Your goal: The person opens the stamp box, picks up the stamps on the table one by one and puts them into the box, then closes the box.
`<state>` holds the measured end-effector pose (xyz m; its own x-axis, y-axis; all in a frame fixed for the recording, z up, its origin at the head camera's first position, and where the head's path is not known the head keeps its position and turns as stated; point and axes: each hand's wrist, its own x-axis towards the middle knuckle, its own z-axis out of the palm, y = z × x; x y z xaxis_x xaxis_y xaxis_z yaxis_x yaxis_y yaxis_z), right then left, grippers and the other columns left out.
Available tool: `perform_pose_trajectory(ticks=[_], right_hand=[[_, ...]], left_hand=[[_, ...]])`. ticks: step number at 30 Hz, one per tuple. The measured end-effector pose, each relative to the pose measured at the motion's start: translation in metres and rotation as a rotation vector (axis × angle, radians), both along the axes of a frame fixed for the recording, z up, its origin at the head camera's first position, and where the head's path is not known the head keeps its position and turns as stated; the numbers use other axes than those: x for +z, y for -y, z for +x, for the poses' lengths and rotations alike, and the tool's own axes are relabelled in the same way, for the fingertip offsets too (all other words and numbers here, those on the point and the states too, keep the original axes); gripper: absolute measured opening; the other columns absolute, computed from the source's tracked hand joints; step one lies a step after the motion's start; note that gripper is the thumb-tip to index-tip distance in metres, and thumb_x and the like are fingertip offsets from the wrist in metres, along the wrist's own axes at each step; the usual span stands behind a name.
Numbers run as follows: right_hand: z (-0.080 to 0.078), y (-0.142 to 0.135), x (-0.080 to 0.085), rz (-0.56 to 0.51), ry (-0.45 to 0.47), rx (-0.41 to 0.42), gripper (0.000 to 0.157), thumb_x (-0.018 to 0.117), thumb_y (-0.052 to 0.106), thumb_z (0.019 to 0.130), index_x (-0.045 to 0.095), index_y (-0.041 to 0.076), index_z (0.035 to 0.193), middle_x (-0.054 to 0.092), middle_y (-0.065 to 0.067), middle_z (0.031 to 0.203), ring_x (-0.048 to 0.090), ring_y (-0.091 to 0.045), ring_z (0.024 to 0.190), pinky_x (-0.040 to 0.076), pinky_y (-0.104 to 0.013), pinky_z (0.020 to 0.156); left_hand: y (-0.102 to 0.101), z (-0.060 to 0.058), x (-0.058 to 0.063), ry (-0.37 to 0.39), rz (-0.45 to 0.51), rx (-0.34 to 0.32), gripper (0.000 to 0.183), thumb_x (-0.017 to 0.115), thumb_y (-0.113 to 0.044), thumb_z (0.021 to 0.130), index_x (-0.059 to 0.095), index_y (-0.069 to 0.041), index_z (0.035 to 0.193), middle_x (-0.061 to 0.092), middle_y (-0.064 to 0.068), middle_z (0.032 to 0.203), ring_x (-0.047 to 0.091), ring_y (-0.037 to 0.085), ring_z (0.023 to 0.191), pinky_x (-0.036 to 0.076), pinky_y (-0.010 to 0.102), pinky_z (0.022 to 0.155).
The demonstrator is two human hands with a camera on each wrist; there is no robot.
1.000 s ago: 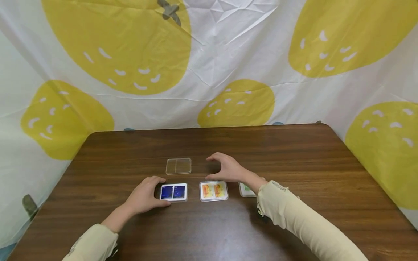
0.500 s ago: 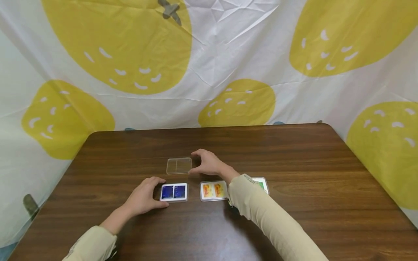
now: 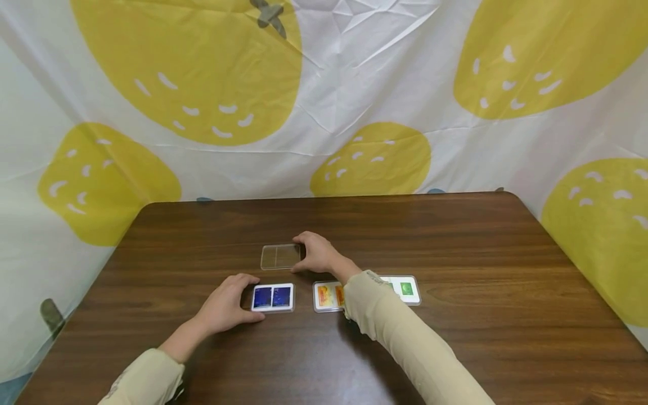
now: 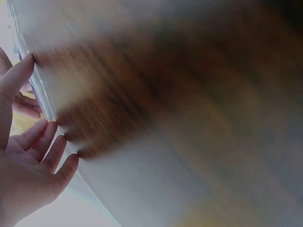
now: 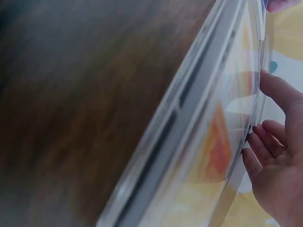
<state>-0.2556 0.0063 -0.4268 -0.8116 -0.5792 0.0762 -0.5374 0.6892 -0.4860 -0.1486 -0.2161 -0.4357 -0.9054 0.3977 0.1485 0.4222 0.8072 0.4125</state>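
My left hand [image 3: 224, 304] spans the left end of a flat clear plastic case with two dark blue pictures [image 3: 272, 298], thumb at its near edge and forefinger at its far edge. Behind that case lies a clear plastic lid [image 3: 275, 257] with a line across its middle. My right hand [image 3: 318, 256] holds the lid's right end between thumb and fingers. In the right wrist view, the thumb and fingertips meet the clear plastic's edge. A similar case with orange pictures [image 3: 324, 295] lies under the right forearm, partly hidden by the sleeve.
A third case with green pictures [image 3: 407, 288] lies to the right, partly covered by the right sleeve [image 3: 395, 326]. All of them are on a brown wood-grain table [image 3: 481, 247]. A white cloth with yellow fruit prints [image 3: 372, 160] hangs behind the table.
My right hand has moved left from above the orange-pictured case to the lid's right end, and its fingers now take hold of it. My left hand stays at the blue-pictured case.
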Motion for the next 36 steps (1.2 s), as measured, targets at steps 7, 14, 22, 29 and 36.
perform_pose_trajectory(ticks=[7, 14, 22, 29, 36], right_hand=[[0.000, 0.005, 0.002, 0.020, -0.029, 0.028, 0.061, 0.079, 0.028, 0.067, 0.059, -0.002, 0.116, 0.057, -0.013, 0.113, 0.053, -0.025, 0.107, 0.040, -0.033, 0.094], [0.004, 0.002, 0.003, 0.036, -0.043, 0.007, 0.056, 0.080, 0.030, 0.064, 0.064, 0.000, 0.109, 0.061, -0.010, 0.106, 0.055, -0.022, 0.100, 0.043, -0.031, 0.089], [0.012, -0.008, 0.009, -0.037, -0.038, -0.008, 0.056, 0.081, 0.029, 0.061, 0.065, 0.001, 0.107, 0.062, -0.008, 0.104, 0.057, -0.022, 0.097, 0.044, -0.034, 0.087], [0.028, -0.016, 0.011, -0.082, -0.057, 0.052, 0.055, 0.081, 0.028, 0.061, 0.065, 0.001, 0.106, 0.062, -0.007, 0.104, 0.057, -0.020, 0.098, 0.044, -0.032, 0.087], [0.051, -0.018, 0.011, -0.095, -0.073, 0.118, 0.053, 0.080, 0.026, 0.062, 0.065, 0.001, 0.106, 0.061, -0.008, 0.105, 0.056, -0.022, 0.100, 0.044, -0.033, 0.089]], left_hand=[[0.002, 0.001, 0.002, -0.005, -0.001, 0.006, 0.067, 0.082, -0.033, 0.061, 0.056, 0.001, 0.113, 0.058, 0.011, 0.109, 0.051, 0.030, 0.105, 0.042, 0.045, 0.087], [0.002, 0.003, 0.004, -0.008, -0.006, 0.005, 0.066, 0.081, -0.033, 0.062, 0.056, 0.001, 0.112, 0.058, 0.011, 0.108, 0.051, 0.030, 0.105, 0.042, 0.045, 0.088], [-0.001, 0.003, 0.004, 0.001, -0.007, 0.002, 0.066, 0.081, -0.032, 0.062, 0.056, 0.001, 0.113, 0.058, 0.011, 0.108, 0.051, 0.029, 0.105, 0.043, 0.044, 0.087], [-0.001, 0.004, 0.004, 0.008, -0.001, 0.002, 0.066, 0.081, -0.032, 0.062, 0.056, 0.001, 0.112, 0.058, 0.011, 0.109, 0.051, 0.029, 0.105, 0.042, 0.045, 0.088], [0.005, 0.005, 0.003, 0.006, -0.012, 0.023, 0.068, 0.081, -0.033, 0.062, 0.055, 0.002, 0.114, 0.058, 0.012, 0.111, 0.050, 0.031, 0.107, 0.042, 0.046, 0.090]])
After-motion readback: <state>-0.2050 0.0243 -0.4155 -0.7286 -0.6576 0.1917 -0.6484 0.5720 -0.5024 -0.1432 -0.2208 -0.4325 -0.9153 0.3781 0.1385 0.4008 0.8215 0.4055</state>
